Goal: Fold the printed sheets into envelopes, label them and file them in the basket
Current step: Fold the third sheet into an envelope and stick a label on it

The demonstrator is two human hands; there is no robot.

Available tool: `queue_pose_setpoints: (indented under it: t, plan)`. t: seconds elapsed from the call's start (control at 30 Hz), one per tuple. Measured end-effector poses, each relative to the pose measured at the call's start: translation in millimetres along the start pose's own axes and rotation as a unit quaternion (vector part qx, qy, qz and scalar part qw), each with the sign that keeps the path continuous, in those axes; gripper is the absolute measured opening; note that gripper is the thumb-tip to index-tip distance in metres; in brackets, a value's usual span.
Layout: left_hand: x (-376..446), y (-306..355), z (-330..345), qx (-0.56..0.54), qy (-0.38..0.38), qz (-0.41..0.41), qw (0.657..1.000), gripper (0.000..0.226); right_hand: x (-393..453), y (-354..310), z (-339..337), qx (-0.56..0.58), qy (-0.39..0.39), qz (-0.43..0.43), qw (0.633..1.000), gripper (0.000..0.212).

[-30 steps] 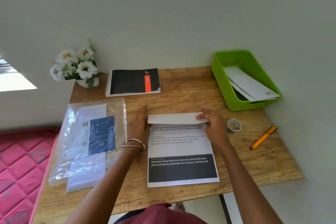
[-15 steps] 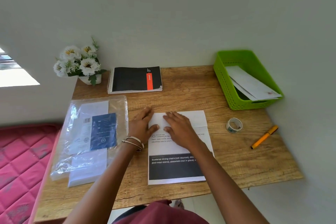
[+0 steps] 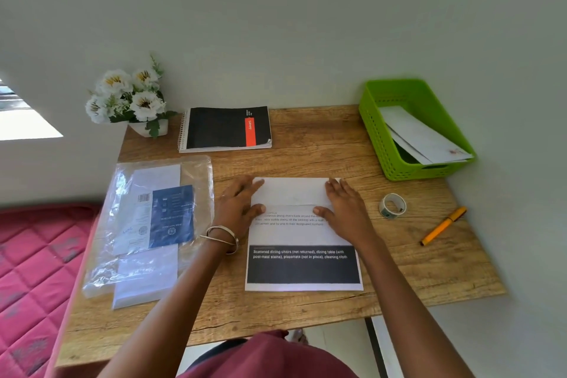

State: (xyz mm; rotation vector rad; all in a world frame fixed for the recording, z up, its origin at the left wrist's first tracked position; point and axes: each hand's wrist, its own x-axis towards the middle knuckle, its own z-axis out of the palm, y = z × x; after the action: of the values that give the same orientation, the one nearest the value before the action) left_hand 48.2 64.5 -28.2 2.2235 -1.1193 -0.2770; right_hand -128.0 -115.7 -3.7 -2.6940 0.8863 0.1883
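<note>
Fingers [image 3: 245, 187] flat, pressing folded sheet [image 3: 294, 193] edges.

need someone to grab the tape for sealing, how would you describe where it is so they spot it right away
Start at the green basket in the table's far right corner. Just in front of it, lying between the right hand and the orange pen, is the tape: the only small round ring there.
</note>
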Motion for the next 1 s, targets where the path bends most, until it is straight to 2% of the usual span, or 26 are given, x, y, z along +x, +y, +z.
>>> queue_pose_setpoints:
  t: [0.13,0.27,0.4,0.47,0.57,0.83,0.9,1.0]
  plan:
    - [0.9,-6.0,1.1,0.045,0.001,0.042,0.998,0.041,16.9,-2.7,-7.2,-0.012,-0.002,-0.002,1.000,0.070]
    - [2.9,-2.6,3.7,0.083,-0.011,0.038,0.996,0.041,8.3,-10.3,-17.2,-0.030,0.054,-0.031,0.998,0.060]
    - [4.7,-5.2,5.6,0.091,-0.024,0.030,0.995,0.042,-31.8,-25.3,-17.9,0.040,0.065,-0.211,0.975,0.049]
    - [5.7,-6.6,7.6,0.108,-0.026,0.026,0.993,0.043,-51.1,-27.8,-10.1,0.011,0.059,-0.287,0.956,0.048]
    - [6.0,-7.8,9.7,0.132,-0.028,0.017,0.991,0.043,-68.7,-27.0,4.4,-0.047,0.056,-0.339,0.938,0.046]
    - [4.1,-5.2,10.9,0.146,-0.043,0.006,0.988,0.045,-75.2,-34.6,25.4,-0.093,0.118,-0.400,0.904,0.025]
    - [4.8,-5.3,10.1,0.130,-0.046,0.005,0.990,0.043,-75.7,-37.7,23.2,-0.099,0.164,-0.394,0.899,0.022]
    - [6.5,-4.5,5.7,0.065,-0.040,0.000,0.997,0.047,-70.1,-42.2,11.7,-0.101,0.276,-0.345,0.891,0.017]
